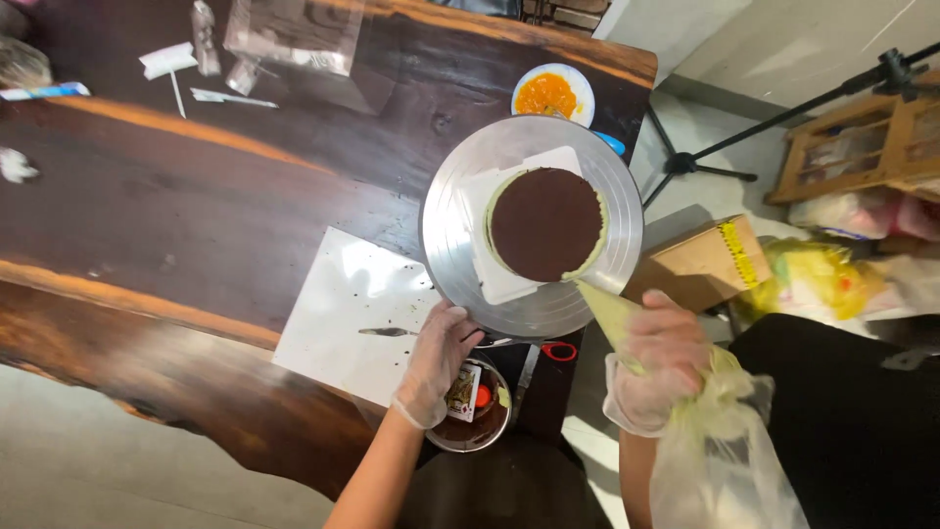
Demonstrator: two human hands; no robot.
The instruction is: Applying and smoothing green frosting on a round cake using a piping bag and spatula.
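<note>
A round dark chocolate cake (pixel 545 222) with a pale cream edge sits on a white square board (pixel 494 196) on a silver turntable (pixel 450 230). My right hand (pixel 661 358), in a clear plastic glove, grips a piping bag (pixel 612 313) of pale yellow cream; its tip touches the cake's near right edge. My left hand (pixel 441 358), also gloved, rests with its fingers on the turntable's near rim.
A white sheet (pixel 343 304) with a spatula (pixel 387 332) lies left of the turntable on the dark wooden table (pixel 196 196). A metal bowl (pixel 475 411) and red-handled scissors (pixel 553 350) sit below. A bowl of orange fruit (pixel 550 93) stands behind. A tripod (pixel 725 147) and cardboard box (pixel 705 260) stand on the floor.
</note>
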